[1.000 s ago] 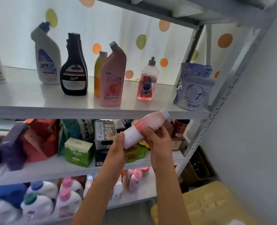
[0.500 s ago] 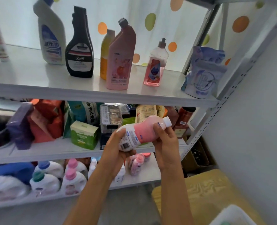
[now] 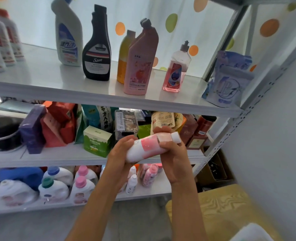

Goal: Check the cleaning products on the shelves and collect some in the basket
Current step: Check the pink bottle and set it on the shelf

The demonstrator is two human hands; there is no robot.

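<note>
Both hands hold 1 pink-and-white bottle (image 3: pixel 148 147) in front of the middle shelf (image 3: pixel 57 158), lying nearly level with its white cap (image 3: pixel 176 137) toward the right. The left hand (image 3: pixel 120 153) cups the base, fingers curled round it; the right hand (image 3: pixel 173 153) wraps the neck end just below the cap — each grip closed on the bottle. It looks like smooth, stiff plastic, light enough for 1 hand, probably a little slick, so the waisted body is the safest place to take hold rather than the cap. Compared with 0.5 s ago, the bottle has been rolled: the printed back label has turned away and the pink front panel faces up. A pale corner at bottom right may be the basket (image 3: pixel 253 232); I cannot tell.
</note>
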